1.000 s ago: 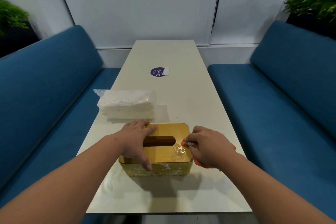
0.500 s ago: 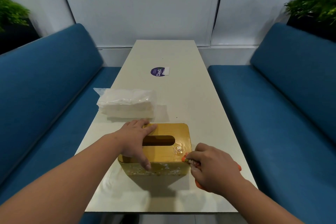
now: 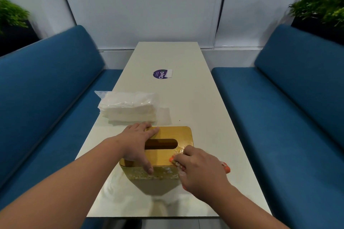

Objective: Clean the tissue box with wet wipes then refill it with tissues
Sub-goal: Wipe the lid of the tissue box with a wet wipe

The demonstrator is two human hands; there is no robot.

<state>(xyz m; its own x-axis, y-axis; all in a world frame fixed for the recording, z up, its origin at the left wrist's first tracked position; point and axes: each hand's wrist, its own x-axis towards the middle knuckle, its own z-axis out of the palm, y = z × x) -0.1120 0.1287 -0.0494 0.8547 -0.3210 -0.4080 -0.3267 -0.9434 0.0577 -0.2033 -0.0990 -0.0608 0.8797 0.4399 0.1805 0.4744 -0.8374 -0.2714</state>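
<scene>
Gold tissue box [image 3: 163,147] sits near the table [image 3: 214,135] front edge; left hand [image 3: 136,144] lies spread across its lid, right hand [image 3: 200,169] grips an orange-edged wipe pack [image 3: 226,167] at its right corner. Best brace the box firmly while wiping. Tissue stack [image 3: 128,107] waits just beyond the box.

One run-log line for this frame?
step: wiping | left hand steadies gold tissue box | right hand grips orange wet-wipe pack at lid corner | white tissue stack waiting

The light is soft and even, and the room is bright. A shiny patch glows on the white table [image 3: 195,109] at 6 o'clock. The tissue box [image 3: 167,147] drops a dark shadow toward 6 o'clock. The edges bend. The plant [image 3: 11,15] at 9 o'clock looks smeared.
</scene>
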